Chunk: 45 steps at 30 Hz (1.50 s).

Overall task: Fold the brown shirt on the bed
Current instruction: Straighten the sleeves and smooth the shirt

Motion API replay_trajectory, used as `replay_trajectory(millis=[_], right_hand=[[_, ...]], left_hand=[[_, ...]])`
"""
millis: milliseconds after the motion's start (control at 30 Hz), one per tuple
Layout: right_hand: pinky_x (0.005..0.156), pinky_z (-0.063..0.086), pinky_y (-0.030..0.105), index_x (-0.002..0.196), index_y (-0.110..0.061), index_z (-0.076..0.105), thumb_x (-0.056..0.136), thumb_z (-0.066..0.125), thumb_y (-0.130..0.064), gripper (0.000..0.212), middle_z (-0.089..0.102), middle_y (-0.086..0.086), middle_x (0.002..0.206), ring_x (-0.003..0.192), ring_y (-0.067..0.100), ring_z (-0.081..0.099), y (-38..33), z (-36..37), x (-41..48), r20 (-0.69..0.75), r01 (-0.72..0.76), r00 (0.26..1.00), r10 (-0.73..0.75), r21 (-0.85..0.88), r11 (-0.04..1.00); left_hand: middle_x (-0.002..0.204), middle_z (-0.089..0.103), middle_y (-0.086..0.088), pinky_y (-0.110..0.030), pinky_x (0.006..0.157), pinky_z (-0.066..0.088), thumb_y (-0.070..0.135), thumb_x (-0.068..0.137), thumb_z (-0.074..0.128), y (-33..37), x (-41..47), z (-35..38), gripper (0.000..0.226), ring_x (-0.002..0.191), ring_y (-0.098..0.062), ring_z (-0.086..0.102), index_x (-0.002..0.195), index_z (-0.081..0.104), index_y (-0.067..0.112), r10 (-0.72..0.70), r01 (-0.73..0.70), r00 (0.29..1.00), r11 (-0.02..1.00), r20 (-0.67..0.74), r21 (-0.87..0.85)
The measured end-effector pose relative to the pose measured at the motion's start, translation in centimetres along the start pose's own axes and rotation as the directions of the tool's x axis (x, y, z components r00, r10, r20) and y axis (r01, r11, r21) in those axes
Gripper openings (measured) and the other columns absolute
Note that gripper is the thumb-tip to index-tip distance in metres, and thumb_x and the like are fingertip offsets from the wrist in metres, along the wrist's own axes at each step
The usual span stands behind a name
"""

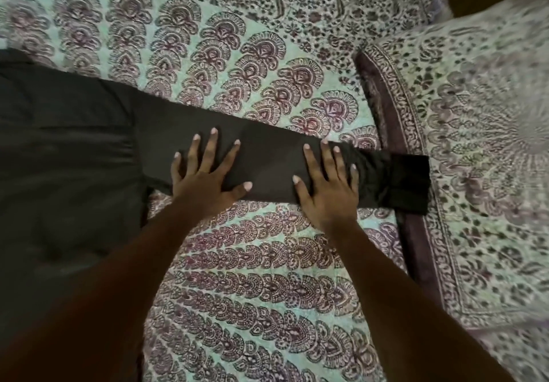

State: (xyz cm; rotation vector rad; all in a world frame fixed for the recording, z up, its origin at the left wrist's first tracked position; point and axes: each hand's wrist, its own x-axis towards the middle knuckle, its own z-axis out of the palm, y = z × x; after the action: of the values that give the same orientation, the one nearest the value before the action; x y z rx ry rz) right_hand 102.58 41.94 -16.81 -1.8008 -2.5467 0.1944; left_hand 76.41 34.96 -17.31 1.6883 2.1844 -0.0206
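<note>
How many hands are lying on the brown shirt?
2. The left hand lies flat on the sleeve of the brown shirt; the right hand nearer its cuff.

This is a bedroom in a home: nearly the whole view is taken up by a bed (225, 33) covered with a printed bedspread (267, 292), pale green with rows of purple-brown fan and flower motifs. At the right lies a pillow (481, 149) in a matching printed cover with a dark border. A brown shirt (68, 167) is laid out flat on the covers, as laundry would be.
</note>
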Motion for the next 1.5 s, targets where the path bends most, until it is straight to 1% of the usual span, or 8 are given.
replay_trajectory(millis=[167, 467, 633, 800, 1100, 1233, 1367, 1500], right_hand=[[0.127, 0.007, 0.062, 0.167, -0.026, 0.015, 0.102, 0.024, -0.06, 0.073, 0.009, 0.003, 0.176, 0.162, 0.028, 0.002, -1.5, -0.1, 1.9, 0.086, 0.057, 0.995, -0.059, 0.023, 0.998], [0.127, 0.014, 0.06, 0.165, -0.04, 0.017, 0.097, 0.024, -0.078, 0.077, 0.018, 0.011, 0.173, 0.158, 0.038, 0.018, 6.7, -2.0, 0.7, 0.064, 0.026, 0.998, -0.019, -0.113, 0.993], [0.128, 0.003, 0.059, 0.166, -0.024, 0.02, 0.099, 0.019, -0.074, 0.084, 0.017, 0.02, 0.172, 0.159, 0.037, 0.015, 8.2, -3.7, 0.6, 0.109, 0.159, 0.985, -0.135, -0.253, 0.954], [0.128, -0.003, 0.054, 0.166, -0.029, 0.022, 0.095, 0.015, -0.079, 0.087, 0.016, 0.019, 0.172, 0.16, 0.036, 0.015, 10.7, -4.6, 0.1, 0.104, 0.227, 0.973, -0.205, -0.294, 0.928], [0.121, -0.024, 0.055, 0.167, -0.023, 0.014, 0.098, 0.017, -0.065, 0.081, 0.006, 0.011, 0.175, 0.162, 0.032, -0.001, 8.4, -5.1, 0.2, 0.11, 0.122, 0.989, -0.094, -0.285, 0.951], [0.129, 0.002, 0.058, 0.167, -0.021, 0.014, 0.103, 0.023, -0.054, 0.073, 0.007, 0.001, 0.176, 0.162, 0.025, 0.004, 5.7, -3.7, -0.4, 0.115, 0.289, 0.953, -0.279, -0.083, 0.954], [0.128, -0.003, 0.057, 0.165, -0.035, -0.012, 0.099, 0.018, -0.074, 0.082, -0.02, -0.009, 0.173, 0.162, 0.019, -0.009, 6.3, -3.2, -1.3, 0.257, 0.131, 0.961, -0.103, -0.093, 0.987], [0.116, -0.031, 0.057, 0.161, -0.012, -0.022, 0.091, 0.007, -0.086, 0.106, -0.029, 0.008, 0.169, 0.159, 0.023, -0.023, 7.1, -5.6, -1.0, 0.356, 0.079, 0.931, 0.076, -0.4, 0.913]], left_hand=[[0.167, -0.038, 0.013, -0.061, 0.125, -0.006, 0.104, 0.072, 0.023, 0.5, 0.2, -0.9, 0.098, 0.158, -0.026, -0.025, 0.15, -0.023, 0.065, -0.033, 0.034, 0.997, 0.999, 0.072, -0.007], [0.168, -0.035, 0.012, -0.06, 0.125, -0.011, 0.107, 0.064, 0.02, 1.3, -0.1, -1.3, 0.103, 0.158, -0.026, -0.026, 0.151, -0.019, 0.066, -0.065, 0.067, 0.993, 0.998, 0.098, -0.021], [0.175, -0.018, 0.006, -0.063, 0.128, -0.002, 0.077, 0.08, 0.055, 5.5, 0.1, -0.6, 0.1, 0.161, -0.03, -0.017, 0.165, 0.014, 0.043, 0.017, -0.022, 0.999, 0.989, -0.033, -0.146], [0.17, -0.031, 0.011, -0.06, 0.125, -0.008, 0.1, 0.067, 0.022, 8.7, 0.1, 1.6, 0.105, 0.159, -0.028, -0.024, 0.156, -0.013, 0.06, -0.006, 0.011, 0.999, 0.996, 0.053, -0.089], [0.167, -0.037, 0.014, -0.062, 0.125, -0.006, 0.103, 0.064, 0.018, 8.7, 0.1, 1.2, 0.102, 0.158, -0.027, -0.026, 0.152, -0.019, 0.065, -0.011, 0.02, 0.995, 0.996, 0.099, -0.087], [0.167, -0.036, 0.014, -0.061, 0.125, -0.005, 0.103, 0.063, 0.019, 8.7, 0.1, 1.0, 0.103, 0.158, -0.027, -0.026, 0.152, -0.017, 0.065, -0.015, 0.025, 0.995, 0.995, 0.1, -0.092], [0.167, -0.035, 0.014, -0.061, 0.125, -0.006, 0.103, 0.062, 0.02, 8.9, 0.0, 0.8, 0.104, 0.158, -0.027, -0.026, 0.152, -0.017, 0.065, -0.014, 0.025, 0.995, 0.995, 0.103, -0.101], [0.166, -0.037, 0.014, -0.061, 0.125, -0.008, 0.104, 0.061, 0.019, 8.9, 0.0, 0.5, 0.106, 0.157, -0.027, -0.028, 0.152, -0.018, 0.065, -0.009, 0.023, 0.991, 0.994, 0.135, -0.108]])
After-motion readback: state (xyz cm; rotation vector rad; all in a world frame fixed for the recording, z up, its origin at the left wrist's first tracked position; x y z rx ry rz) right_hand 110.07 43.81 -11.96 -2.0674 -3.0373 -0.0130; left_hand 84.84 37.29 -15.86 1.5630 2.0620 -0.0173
